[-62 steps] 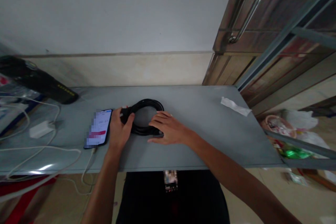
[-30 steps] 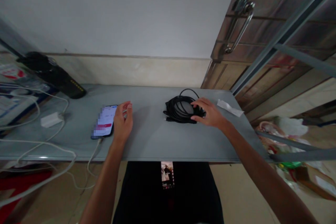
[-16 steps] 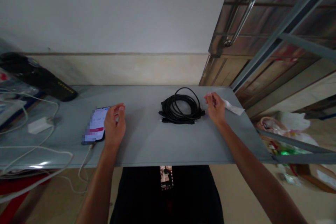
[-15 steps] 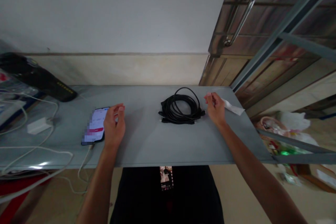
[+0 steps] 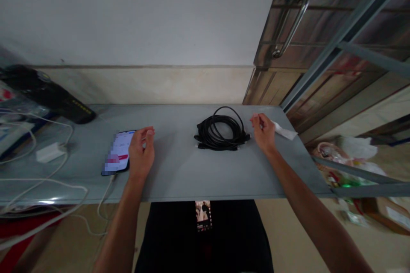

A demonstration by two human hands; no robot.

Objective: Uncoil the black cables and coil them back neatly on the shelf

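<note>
A coiled black cable (image 5: 221,130) lies on the grey table (image 5: 179,170), right of centre. My right hand (image 5: 264,133) hovers just to its right, fingers loosely curled and holding nothing, close to a white paper strip (image 5: 285,131). My left hand (image 5: 141,152) hangs above the table with its fingers half curled and empty, right beside a lit phone (image 5: 119,157) that lies flat on the table.
A black router-like device (image 5: 48,94) and white chargers with cables (image 5: 48,153) occupy the left end. A metal door with a handle (image 5: 290,19) stands at the right. Bags and clutter (image 5: 349,158) lie on the floor beyond the table's right edge.
My right hand slid the coiled cable from the middle to the right and let it go. My left hand came off the cable and stays beside the phone.
</note>
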